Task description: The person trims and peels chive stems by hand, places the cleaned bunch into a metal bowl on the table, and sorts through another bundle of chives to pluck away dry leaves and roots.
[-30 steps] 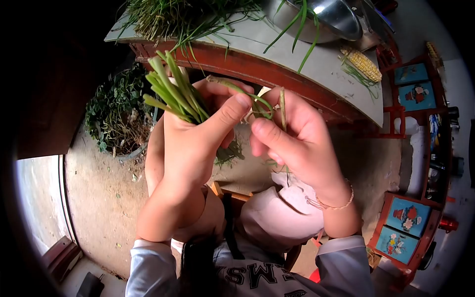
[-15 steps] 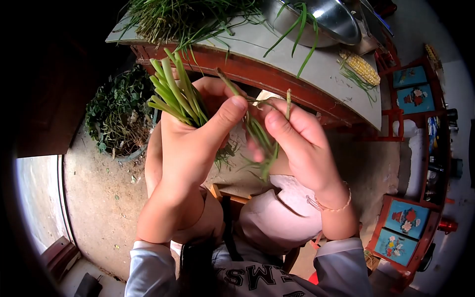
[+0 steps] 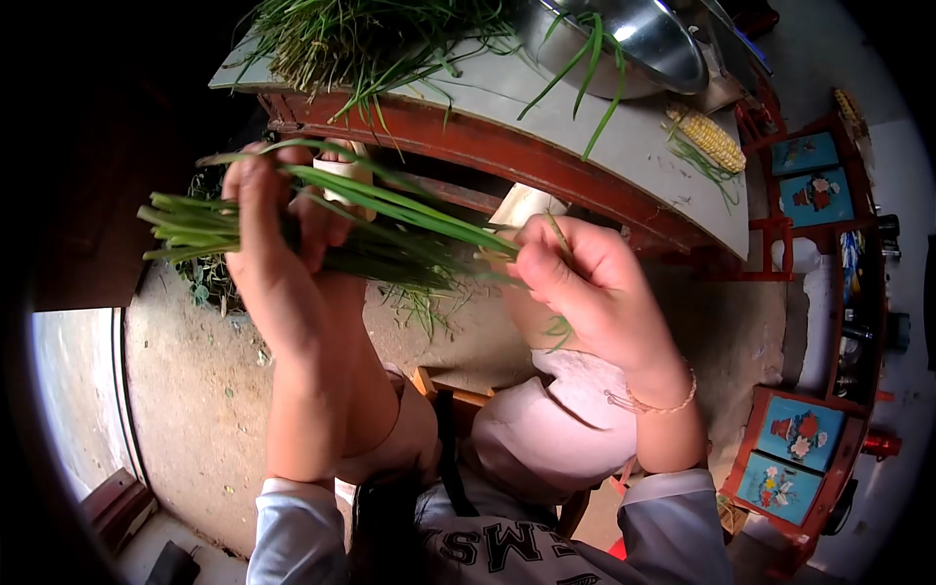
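Note:
A bunch of long green stalks (image 3: 195,228) lies across my left hand (image 3: 283,234), which is closed on it, the pale cut ends pointing left and the leaves running right. Between my left fingertips and my right hand (image 3: 585,283), several green leaves (image 3: 409,207) stretch above the bunch. My right hand is pinched on their right part, and a short stem and a curl of green stick out of it. A thin brownish stem end shows beyond my left thumb.
On the table (image 3: 673,190) above lie a heap of greens (image 3: 341,44), a metal bowl (image 3: 624,54) with leaves over its rim, and a corn cob (image 3: 709,139). Scraps lie on the floor (image 3: 205,390). A tub of leafy plants (image 3: 210,283) stands left.
My left hand has moved left and turned, swinging the bunch from upright to sideways. The leaves between my hands are now pulled out long. My right hand stays near its place.

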`<state>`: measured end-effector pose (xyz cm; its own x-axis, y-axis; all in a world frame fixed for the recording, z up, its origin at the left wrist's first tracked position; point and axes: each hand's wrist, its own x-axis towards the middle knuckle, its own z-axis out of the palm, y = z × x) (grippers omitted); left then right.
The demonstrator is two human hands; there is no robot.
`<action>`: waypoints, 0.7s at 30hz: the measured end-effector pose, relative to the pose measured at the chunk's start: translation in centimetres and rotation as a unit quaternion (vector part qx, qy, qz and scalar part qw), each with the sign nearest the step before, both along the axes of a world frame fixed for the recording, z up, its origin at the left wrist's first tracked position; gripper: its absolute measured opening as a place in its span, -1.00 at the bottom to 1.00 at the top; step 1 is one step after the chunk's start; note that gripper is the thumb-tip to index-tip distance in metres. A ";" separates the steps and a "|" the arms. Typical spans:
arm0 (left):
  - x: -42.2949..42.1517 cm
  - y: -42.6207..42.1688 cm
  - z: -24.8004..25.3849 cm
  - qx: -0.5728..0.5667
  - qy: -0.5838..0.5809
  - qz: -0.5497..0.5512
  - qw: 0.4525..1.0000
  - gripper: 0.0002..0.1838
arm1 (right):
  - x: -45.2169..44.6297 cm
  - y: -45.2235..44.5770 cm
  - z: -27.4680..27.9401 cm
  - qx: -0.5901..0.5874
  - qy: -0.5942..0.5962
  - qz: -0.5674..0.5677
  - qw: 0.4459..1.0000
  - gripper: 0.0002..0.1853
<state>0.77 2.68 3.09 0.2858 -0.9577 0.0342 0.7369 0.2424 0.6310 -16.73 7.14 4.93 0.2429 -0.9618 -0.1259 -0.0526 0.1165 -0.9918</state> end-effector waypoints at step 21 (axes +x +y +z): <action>-1.1 1.8 -0.3 0.013 -0.113 -0.141 0.983 -0.84 | -5.5 -1.6 1.3 -0.089 -0.341 -0.280 0.893 -0.75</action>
<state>-0.31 4.44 2.83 -0.0040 -0.9992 0.0401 0.6122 0.0292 0.7902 -22.25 5.51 6.25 -0.3212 -0.9464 0.0348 0.5884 -0.2283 -0.7757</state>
